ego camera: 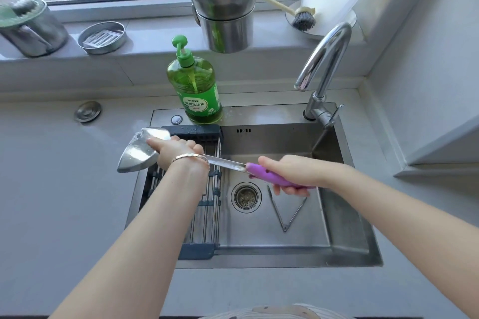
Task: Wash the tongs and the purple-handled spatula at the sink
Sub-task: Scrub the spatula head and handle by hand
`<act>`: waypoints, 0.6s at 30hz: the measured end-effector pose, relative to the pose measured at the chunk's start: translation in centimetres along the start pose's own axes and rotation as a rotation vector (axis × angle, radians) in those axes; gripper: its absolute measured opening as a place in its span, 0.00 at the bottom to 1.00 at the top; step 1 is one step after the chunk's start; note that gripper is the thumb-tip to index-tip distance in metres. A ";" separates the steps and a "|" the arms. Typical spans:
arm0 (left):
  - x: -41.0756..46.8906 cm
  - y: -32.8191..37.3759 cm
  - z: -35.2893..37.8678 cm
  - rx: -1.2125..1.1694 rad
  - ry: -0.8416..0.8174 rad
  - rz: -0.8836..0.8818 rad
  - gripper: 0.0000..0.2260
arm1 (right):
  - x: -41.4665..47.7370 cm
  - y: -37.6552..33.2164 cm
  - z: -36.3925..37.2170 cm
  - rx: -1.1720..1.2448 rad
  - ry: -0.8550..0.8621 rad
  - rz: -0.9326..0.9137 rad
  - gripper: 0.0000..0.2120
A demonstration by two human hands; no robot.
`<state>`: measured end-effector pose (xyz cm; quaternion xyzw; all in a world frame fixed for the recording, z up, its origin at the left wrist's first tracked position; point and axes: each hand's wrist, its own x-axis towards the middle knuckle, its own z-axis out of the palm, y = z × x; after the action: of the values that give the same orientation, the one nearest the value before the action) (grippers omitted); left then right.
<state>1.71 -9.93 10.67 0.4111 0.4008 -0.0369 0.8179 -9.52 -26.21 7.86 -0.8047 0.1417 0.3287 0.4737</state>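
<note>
1. Tongs [286, 212]: lying on sink [344, 215] floor, just under right hand [293, 176]; untouched.
2. Spatula [228, 162]: right hand clamped on purple handle [272, 177], left hand [176, 150] curled round blade [137, 155].
3. Risk: wet blade, beyond left hand, overhangs bench [64, 189]; may slip, drip.

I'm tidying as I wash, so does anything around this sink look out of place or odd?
Nothing looks spilled or broken. The stacked steel pots stand right at the windowsill edge, seemingly overhanging it above the sink. The tongs lie open in it.
</note>
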 end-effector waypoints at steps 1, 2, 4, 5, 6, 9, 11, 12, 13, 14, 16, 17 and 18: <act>0.5 0.4 0.0 -0.028 0.033 0.029 0.20 | -0.2 0.5 -0.4 0.127 -0.022 0.045 0.30; 1.0 0.8 0.0 -0.053 0.052 0.035 0.22 | -0.5 0.8 -0.6 0.243 0.006 0.072 0.29; 2.0 0.9 -0.3 -0.106 0.091 0.018 0.22 | -0.5 1.1 -0.1 0.283 0.194 0.050 0.27; 2.1 0.7 -0.5 -0.108 0.090 0.010 0.23 | -0.1 1.1 0.7 0.162 0.367 -0.003 0.27; 1.8 0.6 -0.7 -0.110 0.089 -0.004 0.23 | 0.3 1.3 1.5 -0.043 0.598 -0.073 0.26; 0.9 0.4 -1.3 -0.070 0.024 -0.010 0.19 | 1.2 2.6 3.0 -0.555 1.148 -0.351 0.26; 1.0 0.6 -1.7 0.028 0.031 0.018 0.15 | 1.4 3.0 3.4 -0.482 1.022 -0.359 0.28; 1.4 0.7 -1.9 0.023 0.058 0.024 0.17 | 1.4 2.8 3.3 -0.331 0.860 -0.280 0.27; 1.7 0.9 -1.9 -0.026 0.089 0.013 0.20 | 1.1 2.4 3.2 -0.105 0.665 -0.193 0.25; 2.1 1.1 -1.9 -0.074 0.112 0.009 0.23 | 0.9 2.1 3.1 0.166 0.509 -0.096 0.22; 2.7 1.1 -1.9 -0.124 0.125 0.013 0.23 | 0.7 1.8 2.6 0.647 0.319 0.050 0.18; 2.9 1.0 -1.9 -0.143 0.120 0.015 0.23 | 0.5 1.7 2.6 0.837 0.268 0.077 0.17; 3.0 1.1 -2.0 -0.156 0.111 0.016 0.23 | 0.2 1.5 2.6 1.005 0.235 0.080 0.16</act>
<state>2.95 -7.03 8.64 0.3506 0.4438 0.0240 0.8243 -11.20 -24.77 5.87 -0.5030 0.3651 0.1453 0.7697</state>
